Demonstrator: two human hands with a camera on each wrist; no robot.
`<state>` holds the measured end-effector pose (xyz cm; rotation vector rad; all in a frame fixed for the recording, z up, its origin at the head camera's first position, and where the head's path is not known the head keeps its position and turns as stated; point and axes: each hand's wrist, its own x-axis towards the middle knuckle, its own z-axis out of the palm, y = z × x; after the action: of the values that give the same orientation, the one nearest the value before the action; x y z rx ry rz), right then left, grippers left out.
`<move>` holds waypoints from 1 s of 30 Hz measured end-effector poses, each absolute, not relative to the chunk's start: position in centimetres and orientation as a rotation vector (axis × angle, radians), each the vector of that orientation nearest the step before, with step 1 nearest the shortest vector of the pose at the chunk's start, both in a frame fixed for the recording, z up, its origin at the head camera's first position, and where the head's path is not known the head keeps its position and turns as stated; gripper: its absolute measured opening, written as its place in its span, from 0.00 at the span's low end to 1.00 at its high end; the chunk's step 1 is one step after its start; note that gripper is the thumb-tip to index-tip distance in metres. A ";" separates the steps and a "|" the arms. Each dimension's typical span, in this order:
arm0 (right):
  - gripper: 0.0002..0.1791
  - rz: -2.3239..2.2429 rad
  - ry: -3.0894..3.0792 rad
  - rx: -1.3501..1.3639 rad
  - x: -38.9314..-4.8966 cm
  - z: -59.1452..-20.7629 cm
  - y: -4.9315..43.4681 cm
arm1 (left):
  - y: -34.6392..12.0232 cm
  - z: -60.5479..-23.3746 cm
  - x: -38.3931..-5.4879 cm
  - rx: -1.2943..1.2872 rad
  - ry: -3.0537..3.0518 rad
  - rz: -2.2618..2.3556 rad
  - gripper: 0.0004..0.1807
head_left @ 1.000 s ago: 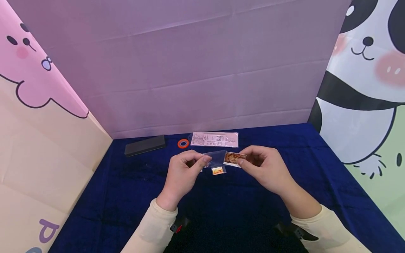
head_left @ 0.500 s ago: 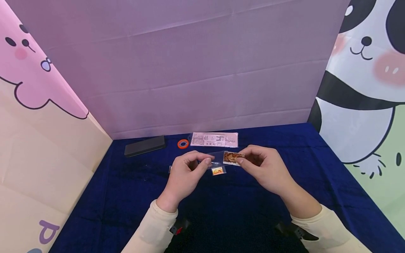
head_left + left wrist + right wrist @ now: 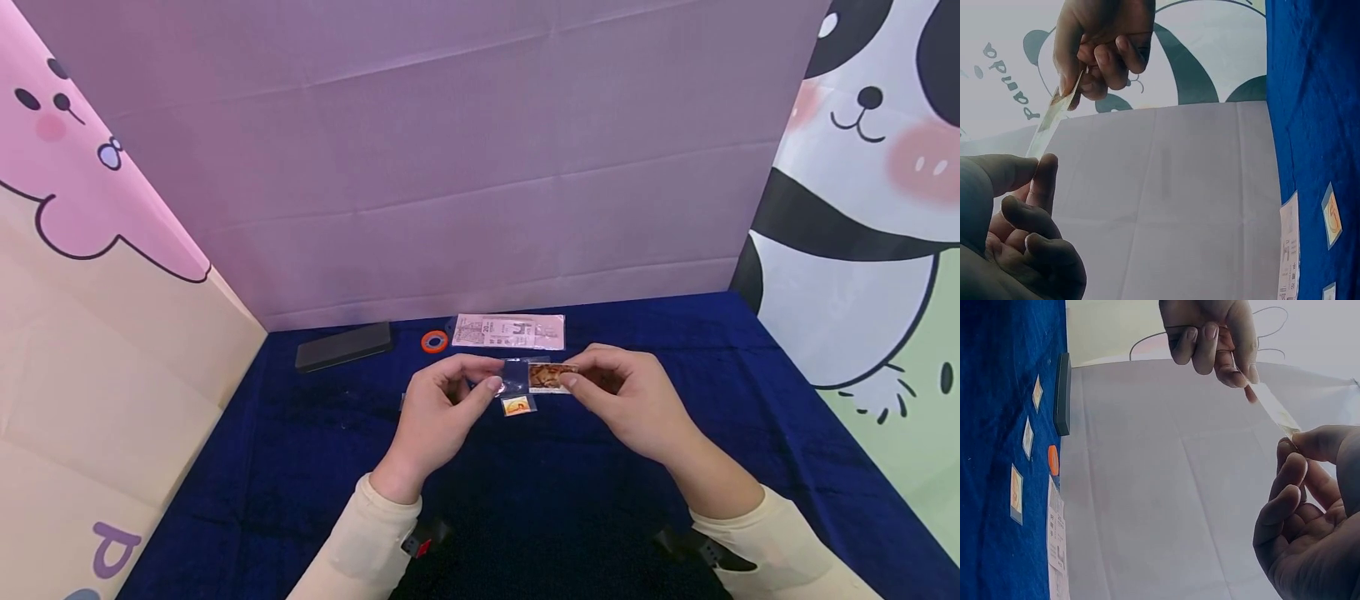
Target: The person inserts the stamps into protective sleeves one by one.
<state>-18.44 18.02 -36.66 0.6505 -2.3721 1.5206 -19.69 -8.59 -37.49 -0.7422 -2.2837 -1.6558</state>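
My left hand [image 3: 448, 408] pinches the left end of a small clear plastic sleeve [image 3: 514, 377] between thumb and forefinger. Thumb and fingers of my right hand [image 3: 633, 400] pinch the right end of a brown-pictured stamp [image 3: 546, 377] with a white border. The stamp's left part overlaps the sleeve in the head view. Both are held up over the cloth; the right wrist view shows them nearly edge-on as one pale strip [image 3: 1272, 407]. Below them lies a yellow-orange stamp [image 3: 517, 406] in its own clear sleeve.
On the blue cloth [image 3: 300, 483] lie a long dark box [image 3: 343, 347], an orange ring-shaped roll [image 3: 434, 341] and a pink printed slip [image 3: 508, 332] in clear plastic. Another small sleeved piece [image 3: 1028, 438] shows in the right wrist view. A pale purple backdrop [image 3: 480, 167] stands behind.
The left hand has shifted slightly right, and the sleeve now overlaps more of the stamp. The sleeve looks more level than before. The right hand has barely moved.
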 end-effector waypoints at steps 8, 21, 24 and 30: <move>0.05 1.508 -2.379 0.621 -18.3 -36.5 18.1 | -8.7 -37.4 -19.8 -0.687 -2.261 -1.698 0.07; 0.03 1.529 -2.363 0.614 -18.3 -36.5 18.0 | -8.8 -37.5 -19.7 -0.707 -2.185 -1.733 0.05; 0.03 1.529 -2.362 0.617 -18.2 -36.5 18.0 | -8.8 -37.5 -19.6 -0.701 -2.192 -1.735 0.05; 0.04 1.506 -2.381 0.617 -18.1 -36.5 17.9 | -8.8 -37.4 -19.6 -0.679 -2.200 -1.755 0.06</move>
<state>-18.14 17.94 -36.47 0.6167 -2.3811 1.5058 -19.64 -8.76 -37.37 -0.6791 -2.1998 -1.7545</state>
